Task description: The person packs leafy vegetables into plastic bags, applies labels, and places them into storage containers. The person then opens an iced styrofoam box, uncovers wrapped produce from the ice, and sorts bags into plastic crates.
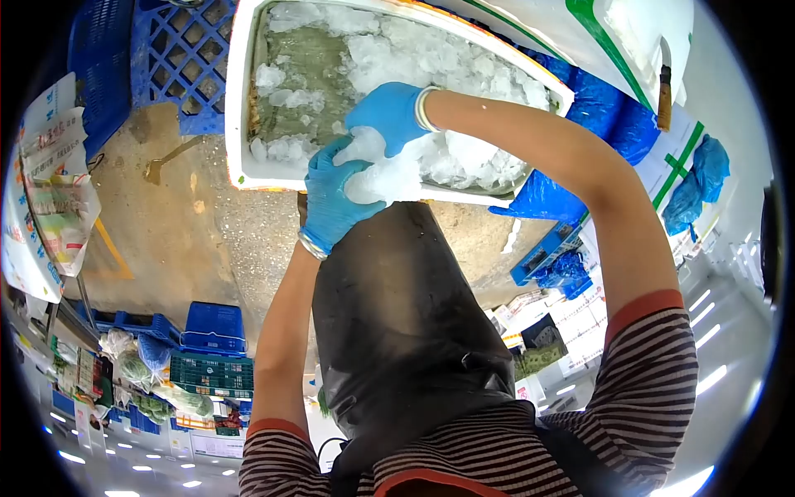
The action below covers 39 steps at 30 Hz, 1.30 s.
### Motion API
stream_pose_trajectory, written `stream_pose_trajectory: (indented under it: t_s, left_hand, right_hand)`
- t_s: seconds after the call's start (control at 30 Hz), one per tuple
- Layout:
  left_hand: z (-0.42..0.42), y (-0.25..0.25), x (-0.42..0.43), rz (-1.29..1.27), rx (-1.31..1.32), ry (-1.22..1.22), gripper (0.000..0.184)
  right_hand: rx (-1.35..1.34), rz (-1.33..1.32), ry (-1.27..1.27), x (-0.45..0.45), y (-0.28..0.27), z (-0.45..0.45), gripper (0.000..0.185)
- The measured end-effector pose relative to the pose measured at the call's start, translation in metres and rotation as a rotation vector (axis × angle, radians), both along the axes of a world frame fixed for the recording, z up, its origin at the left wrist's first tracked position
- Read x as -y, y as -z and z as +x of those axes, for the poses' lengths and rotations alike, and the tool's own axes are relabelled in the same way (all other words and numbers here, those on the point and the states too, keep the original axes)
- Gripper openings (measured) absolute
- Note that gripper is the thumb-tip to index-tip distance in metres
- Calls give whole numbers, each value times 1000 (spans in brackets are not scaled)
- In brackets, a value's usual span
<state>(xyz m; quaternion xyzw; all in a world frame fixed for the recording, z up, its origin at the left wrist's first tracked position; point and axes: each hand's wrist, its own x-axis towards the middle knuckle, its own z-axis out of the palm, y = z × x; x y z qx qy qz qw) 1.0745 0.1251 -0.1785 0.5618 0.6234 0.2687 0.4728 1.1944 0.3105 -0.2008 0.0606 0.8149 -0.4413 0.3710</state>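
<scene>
A white foam box (237, 99) holds crushed ice (431, 62) over a greenish-grey layer that I cannot make out clearly. My left hand (333, 199), in a blue glove, is closed on a large lump of ice (393, 178) at the box's near edge. Fingers of my right hand (387, 114), gloved the same way, curl down against the ice just above and beside that lump. Its fingertips are partly hidden, and they touch the ice between the two hands. Loose ice pieces (298, 99) lie in the left part of the box.
A blue lattice crate (178, 62) stands left of the box. On the right are blue plastic bags (596, 99) and a white box with green tape (679, 161). A wooden-handled curved blade (665, 95) rests at upper right. A dark apron (397, 282) covers my front.
</scene>
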Motion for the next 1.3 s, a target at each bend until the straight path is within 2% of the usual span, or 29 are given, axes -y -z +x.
stream_pose_trajectory:
  t_s: [0.1,0.13,0.23,0.27,0.3,0.37,0.43,0.5,0.57,0.6,0.63,0.7,0.77,0.8,0.83,0.9,0.93,0.97,1.03,1.1,1.17,1.2,1.23,1.27,1.3]
  left_hand:
    - [-1,-26,-9,23,-49,28,53]
    - [-3,-32,-12,63,-53,13,51]
    - [-25,-61,-32,99,-108,67,49]
    - [-33,-73,-39,72,-166,112,55]
    - [-41,-79,-45,96,-125,108,65]
    - [-50,-86,-57,16,-32,75,66]
    - [-54,-67,-66,-214,211,77,72]
    - [-37,-29,-65,-462,549,-83,80]
    - [-2,21,-59,-437,794,-194,81]
    - [16,50,-50,-450,799,-256,80]
    - [31,71,-41,-464,800,-322,79]
    - [47,77,-21,-267,532,-291,81]
    - [48,58,-21,-254,585,-355,82]
    - [50,73,-10,-246,625,-370,83]
    - [45,71,-9,-147,371,-274,85]
    - [38,58,-15,-54,57,-369,87]
    - [40,63,-13,-25,21,-400,88]
    - [50,75,-6,-41,28,-370,89]
    - [64,66,-13,-158,268,-450,87]
    - [59,68,-16,-159,276,-426,83]
    - [51,61,-12,-175,240,-361,80]
    - [38,54,-7,-234,191,-282,65]
    - [25,51,2,-200,218,-418,56]
    - [13,48,14,-170,244,-553,47]
    - [-5,38,22,-102,12,-676,28]
  right_hand:
    - [-111,-10,242,2,-27,16,43]
    - [-129,-9,236,-3,-42,14,41]
    - [-257,25,266,-14,-56,5,45]
    - [-302,7,294,-19,-60,1,52]
    - [-296,-4,274,-28,-63,-3,55]
    - [-281,-26,242,-48,-71,-10,62]
    - [-16,-82,154,-67,-57,-8,74]
    - [343,-156,64,-78,-21,1,81]
    - [193,-35,246,-72,26,46,90]
    - [276,-164,420,-67,24,65,92]
    - [214,-141,499,-58,28,80,90]
    - [77,-112,647,-35,39,92,86]
    - [146,78,582,-32,11,83,80]
    - [141,183,541,-33,2,79,81]
    - [129,291,500,-36,-9,75,81]
    - [-55,679,370,-35,-42,71,83]
    - [-39,708,374,-25,-50,72,83]
    - [-13,741,378,-17,-54,75,82]
    - [121,710,310,-1,-41,87,82]
    - [284,646,299,-3,-30,87,82]
    - [88,806,360,3,-41,69,71]
    - [-24,856,386,3,-42,53,68]
    - [-139,906,411,6,-41,33,66]
    - [-285,737,502,19,-35,9,45]
    - [-271,507,532,31,-33,-22,26]
